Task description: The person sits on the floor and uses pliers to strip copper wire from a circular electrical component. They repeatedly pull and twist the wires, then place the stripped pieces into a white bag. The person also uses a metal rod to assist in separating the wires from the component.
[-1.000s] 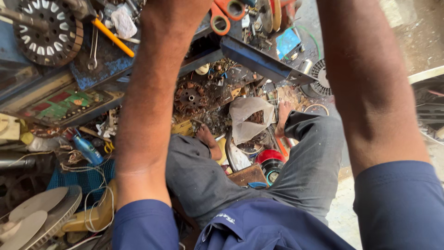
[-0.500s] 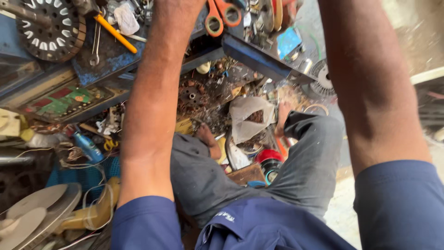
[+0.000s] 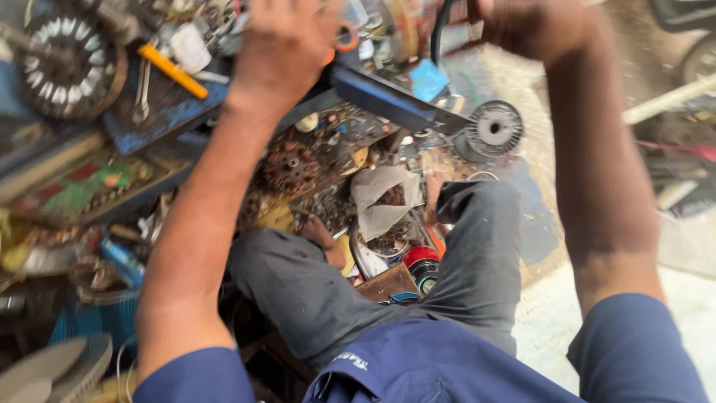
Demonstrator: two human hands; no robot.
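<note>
Both my arms stretch up the frame from blue sleeves at the bottom. My left hand sits at upper centre-left, back toward me, fingers curled out of sight. My right hand is at the top right, blurred, knuckles bent, grip unclear.

Navy blue sleeves, grey trousers, orange-handled scissors by the left hand, yellow-orange tool handle far left, blue metal shelf edge, rust-brown gear, red round tin, green circuit board left
</note>
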